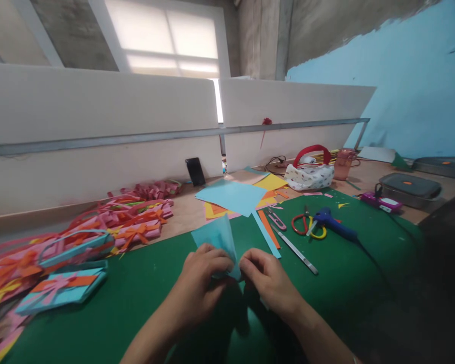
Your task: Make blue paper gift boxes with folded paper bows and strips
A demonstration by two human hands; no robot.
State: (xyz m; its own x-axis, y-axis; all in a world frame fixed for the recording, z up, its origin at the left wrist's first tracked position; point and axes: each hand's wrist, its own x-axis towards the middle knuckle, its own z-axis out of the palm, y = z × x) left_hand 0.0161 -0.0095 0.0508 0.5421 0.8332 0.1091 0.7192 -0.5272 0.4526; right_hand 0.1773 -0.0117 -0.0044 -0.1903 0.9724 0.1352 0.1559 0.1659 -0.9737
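Observation:
A folded piece of light blue paper (216, 235) stands up between my hands over the green mat. My left hand (207, 273) is wrapped round its lower left part. At the lower right edge, my right hand (267, 275) pinches with thumb and forefinger against the paper; the fingertips hide the exact spot. Just beyond my right hand lie a light blue paper strip (266, 235), an orange strip (269, 230) and a silver craft knife (298, 254). Behind the held piece rests a large light blue sheet (231, 194) over orange and pink sheets.
A blue glue gun (335, 225) lies beside scissors (299, 225) with red and yellow handles. Finished-looking paper bags with bows (62, 288) crowd the left side. A phone (195, 172) leans on the white partition. Further right are a fabric basket (309, 174) and plastic boxes (409, 187).

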